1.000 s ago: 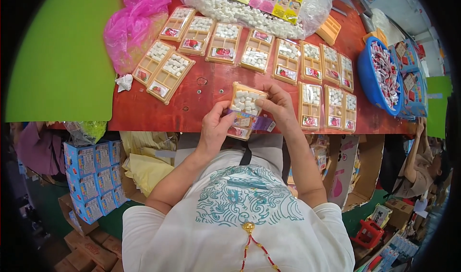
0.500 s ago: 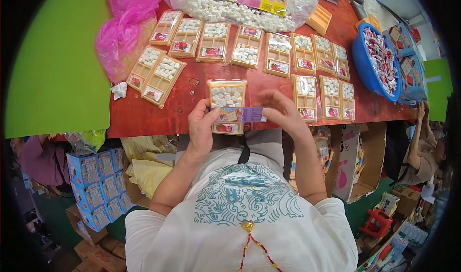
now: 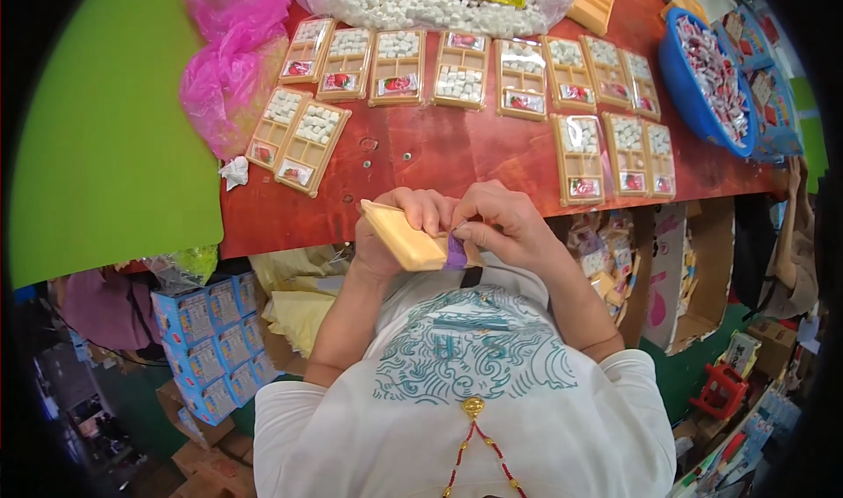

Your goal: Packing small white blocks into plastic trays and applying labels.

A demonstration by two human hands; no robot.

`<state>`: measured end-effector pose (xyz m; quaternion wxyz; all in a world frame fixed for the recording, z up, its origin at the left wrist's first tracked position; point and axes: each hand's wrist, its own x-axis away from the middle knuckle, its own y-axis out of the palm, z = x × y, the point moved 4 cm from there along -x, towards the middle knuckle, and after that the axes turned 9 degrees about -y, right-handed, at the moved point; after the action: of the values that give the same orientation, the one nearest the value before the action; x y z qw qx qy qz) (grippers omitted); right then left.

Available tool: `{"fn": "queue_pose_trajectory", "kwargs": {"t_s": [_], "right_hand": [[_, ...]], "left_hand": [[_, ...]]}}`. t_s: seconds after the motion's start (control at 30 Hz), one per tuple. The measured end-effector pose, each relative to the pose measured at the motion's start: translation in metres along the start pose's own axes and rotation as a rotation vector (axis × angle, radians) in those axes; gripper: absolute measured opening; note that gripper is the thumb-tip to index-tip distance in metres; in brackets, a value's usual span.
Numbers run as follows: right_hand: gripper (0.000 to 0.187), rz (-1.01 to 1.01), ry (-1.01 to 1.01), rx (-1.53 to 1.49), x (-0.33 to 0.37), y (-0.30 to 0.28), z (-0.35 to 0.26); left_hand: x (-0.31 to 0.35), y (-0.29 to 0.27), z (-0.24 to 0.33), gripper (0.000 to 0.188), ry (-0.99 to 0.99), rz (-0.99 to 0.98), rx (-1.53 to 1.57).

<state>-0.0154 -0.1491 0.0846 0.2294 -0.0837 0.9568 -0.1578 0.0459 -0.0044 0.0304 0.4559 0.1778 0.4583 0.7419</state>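
Observed pinching a glossy purple printed band (image 3: pixel 456 252) between the thumb and bent fingers (image 3: pixel 465 229) of the right hand (image 3: pixel 509 226), with knuckles raised and wrist turned inward. Found clamping a pale-orange rectangular plastic tray (image 3: pixel 404 237) in the left hand (image 3: pixel 373 254), with fingers curled over its far side, close beside the right. Held tilted, with plain flat face upward, in front of a white patterned shirt (image 3: pixel 479 349) and near the front edge of the red wooden surface (image 3: pixel 474 160). Bent at both elbows, with bare forearms (image 3: pixel 341 331) converging. Recorded farther out: filled tan compartment trays (image 3: pixel 399 92), a blue round plastic tub (image 3: pixel 674 85) of sachets, and a crumpled pink translucent bag (image 3: pixel 233 85).
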Motion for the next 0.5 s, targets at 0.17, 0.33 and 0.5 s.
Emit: {"fn": "queue_pose_trajectory", "kwargs": {"t_s": [0.17,0.33,0.5], "right_hand": [[0.009,-0.004,-0.115,0.041,-0.005,0.008,-0.014],[0.008,0.033,-0.154,0.133,-0.003,0.011,-0.015],[0.011,0.065,-0.168,0.18,-0.004,0.018,-0.014]], "left_hand": [[0.005,-0.003,-0.006,0.068,0.015,-0.09,-0.053],[0.005,0.002,-0.005,0.06,0.011,-0.047,-0.126],[0.002,0.0,-0.003,0.049,0.07,-0.129,-0.116]]}}
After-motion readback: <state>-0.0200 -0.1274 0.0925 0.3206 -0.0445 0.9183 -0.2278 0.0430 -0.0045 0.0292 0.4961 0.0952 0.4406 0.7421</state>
